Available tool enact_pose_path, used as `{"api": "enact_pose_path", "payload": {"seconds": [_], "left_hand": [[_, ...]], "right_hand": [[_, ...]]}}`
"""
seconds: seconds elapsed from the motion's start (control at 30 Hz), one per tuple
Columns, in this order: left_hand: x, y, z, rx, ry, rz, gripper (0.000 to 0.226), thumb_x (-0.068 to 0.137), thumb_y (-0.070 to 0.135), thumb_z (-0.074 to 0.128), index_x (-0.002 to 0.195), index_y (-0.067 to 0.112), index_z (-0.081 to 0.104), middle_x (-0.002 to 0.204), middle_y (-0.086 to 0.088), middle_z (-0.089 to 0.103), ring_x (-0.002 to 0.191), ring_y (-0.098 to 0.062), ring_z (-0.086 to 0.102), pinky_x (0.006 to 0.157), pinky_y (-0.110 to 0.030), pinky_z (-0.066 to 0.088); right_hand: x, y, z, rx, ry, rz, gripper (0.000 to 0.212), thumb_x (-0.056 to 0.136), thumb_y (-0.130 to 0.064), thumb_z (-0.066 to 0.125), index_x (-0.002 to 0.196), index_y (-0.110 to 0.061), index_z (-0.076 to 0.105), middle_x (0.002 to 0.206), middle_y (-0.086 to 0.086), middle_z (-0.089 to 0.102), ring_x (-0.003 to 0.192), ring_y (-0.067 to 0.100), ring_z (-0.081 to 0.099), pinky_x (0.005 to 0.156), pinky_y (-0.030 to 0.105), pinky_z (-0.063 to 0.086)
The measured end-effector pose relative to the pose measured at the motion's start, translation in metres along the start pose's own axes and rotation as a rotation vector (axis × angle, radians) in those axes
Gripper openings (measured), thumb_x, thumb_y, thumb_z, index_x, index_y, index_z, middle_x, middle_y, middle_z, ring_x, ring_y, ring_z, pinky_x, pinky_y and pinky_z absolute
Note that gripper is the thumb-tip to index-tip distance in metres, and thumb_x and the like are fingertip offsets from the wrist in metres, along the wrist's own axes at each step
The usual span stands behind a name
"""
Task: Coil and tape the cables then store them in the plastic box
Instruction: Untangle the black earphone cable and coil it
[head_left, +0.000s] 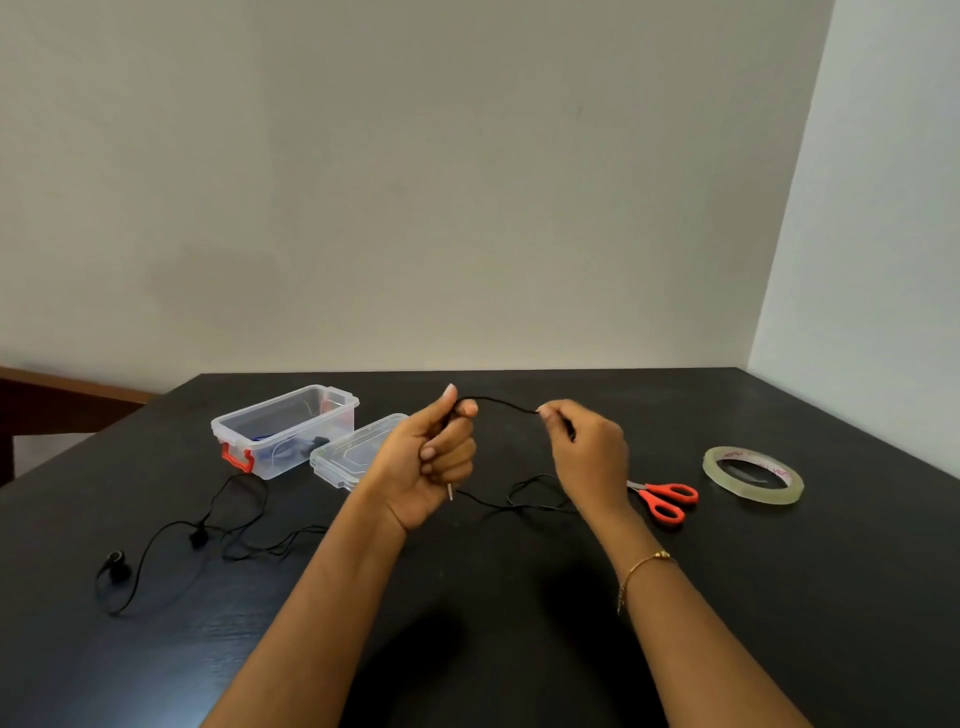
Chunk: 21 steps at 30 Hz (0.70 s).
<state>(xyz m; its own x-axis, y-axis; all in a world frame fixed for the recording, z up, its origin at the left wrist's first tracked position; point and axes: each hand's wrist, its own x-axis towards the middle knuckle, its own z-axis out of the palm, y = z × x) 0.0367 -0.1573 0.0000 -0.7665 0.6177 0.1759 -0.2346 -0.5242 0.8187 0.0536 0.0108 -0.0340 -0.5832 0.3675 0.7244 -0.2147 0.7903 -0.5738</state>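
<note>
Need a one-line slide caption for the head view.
Left hand and right hand stretch a thin black cable above the black table, clear plastic box at left.

Bare forearms; thin gold bracelet (641, 566) on the right wrist.

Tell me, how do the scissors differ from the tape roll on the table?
The scissors have bright orange handles and metal blades; the tape roll is a pale, see-through ring. The scissors lie nearer the right hand, their blades partly hidden behind it; the tape roll sits farther right, in full view. Both lie flat on the black table, untouched.
</note>
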Motion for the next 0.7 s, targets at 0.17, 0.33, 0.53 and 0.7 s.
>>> {"api": "enact_pose_path", "payload": {"seconds": [0.17,0.33,0.53,0.7], "left_hand": [[0.003,0.000,-0.001,-0.249,0.059,0.206,0.031,0.096,0.025,0.033,0.079,0.010,0.055,0.042,0.007,0.040,0.034,-0.002,0.035,0.034,-0.012,0.029],[0.013,0.000,-0.014,-0.189,0.296,0.474,0.026,0.099,0.011,0.034,0.091,0.009,0.058,0.067,0.001,0.067,0.063,-0.008,0.066,0.061,-0.016,0.055],[0.017,-0.019,-0.030,1.154,0.418,0.527,0.021,0.098,0.006,0.034,0.092,0.013,0.053,0.074,0.005,0.061,0.072,-0.005,0.058,0.065,-0.009,0.044],[0.012,-0.024,-0.020,1.303,0.183,0.329,0.033,0.096,0.010,0.039,0.067,0.016,0.054,0.051,0.004,0.051,0.048,-0.005,0.045,0.058,-0.027,0.040]], "right_hand": [[-0.014,-0.012,0.008,-0.073,-0.416,-0.106,0.021,0.093,-0.030,0.052,0.096,-0.017,0.069,0.082,0.002,0.069,0.077,0.017,0.063,0.065,0.027,0.044],[-0.029,-0.039,0.015,-0.125,-0.810,-0.249,0.027,0.093,-0.033,0.050,0.114,-0.021,0.063,0.098,0.007,0.069,0.092,0.021,0.063,0.084,0.034,0.049],[-0.018,-0.043,0.006,-0.165,-0.592,-0.366,0.023,0.094,-0.030,0.049,0.105,-0.019,0.066,0.097,0.003,0.068,0.088,0.017,0.062,0.069,0.024,0.041],[0.000,-0.022,-0.010,-0.042,-0.401,-0.342,0.016,0.090,-0.021,0.056,0.094,-0.013,0.069,0.086,0.001,0.063,0.077,0.012,0.056,0.067,0.021,0.040]]}}
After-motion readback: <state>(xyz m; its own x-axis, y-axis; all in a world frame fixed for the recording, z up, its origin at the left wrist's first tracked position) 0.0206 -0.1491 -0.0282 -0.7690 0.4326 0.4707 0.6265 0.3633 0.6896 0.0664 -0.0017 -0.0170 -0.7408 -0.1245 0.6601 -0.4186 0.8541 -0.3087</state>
